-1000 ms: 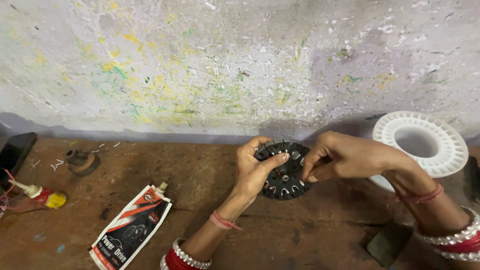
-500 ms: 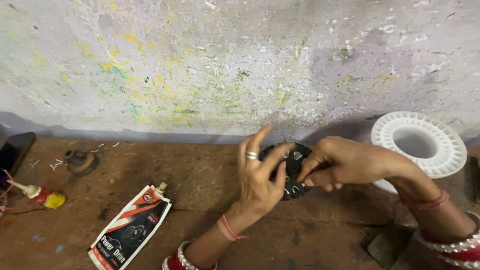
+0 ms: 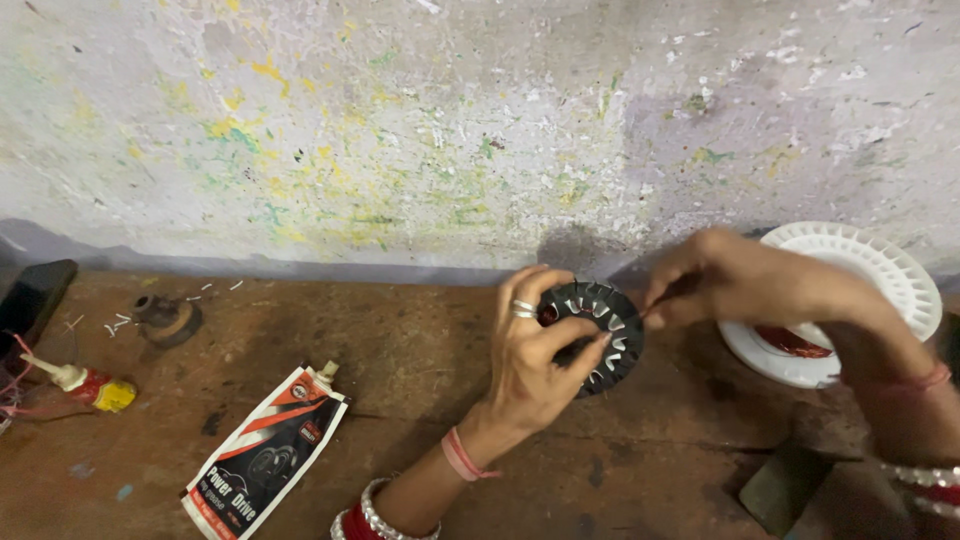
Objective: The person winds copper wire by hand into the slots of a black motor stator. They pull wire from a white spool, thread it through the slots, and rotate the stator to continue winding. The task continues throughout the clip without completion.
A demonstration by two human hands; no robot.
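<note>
My left hand (image 3: pixel 535 350) grips a black round slotted part (image 3: pixel 605 325) with pale slot liners, held tilted over the brown bench. Fingers wrap its near rim. My right hand (image 3: pixel 735 280) is just right of the part, fingertips pinched near its upper right edge; whether they pinch a thin wire or tool is too blurred to tell. Both wrists wear bangles and red thread.
A white plastic spool (image 3: pixel 860 300) with reddish wire lies behind my right hand. A white-red-black adhesive tube (image 3: pixel 265 450) lies at the lower left. Further left are a small yellow-capped bottle (image 3: pixel 85 385), a round metal piece (image 3: pixel 165 318) and a dark object (image 3: pixel 35 300). A paint-speckled wall stands behind.
My left hand has shifted its hold around the black part, which now tilts with its slotted face more visible. My right hand moved slightly up and right, away from the part's face.
</note>
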